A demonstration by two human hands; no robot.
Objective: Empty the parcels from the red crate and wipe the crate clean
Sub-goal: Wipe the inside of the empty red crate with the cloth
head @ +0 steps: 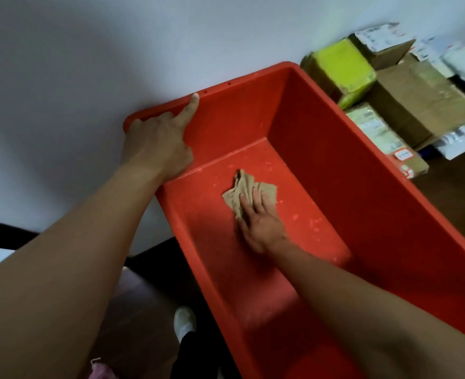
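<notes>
As left grip (157,138) hooks red crate rim (253,75); right grip (261,222) flat on crumpled cloth (242,187)

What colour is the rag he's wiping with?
Tan-brown rag, under the right hand; head view.

Parcel storeroom: labelled cardboard parcels (417,99) piled against a white wall (89,50).

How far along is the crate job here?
Emptying looks done: the crate holds no parcels, which sit stacked beside it. Wiping is underway: the right hand presses a cloth on its floor while the left hand grips the rim. Left to wipe: pale specks on the floor.
</notes>
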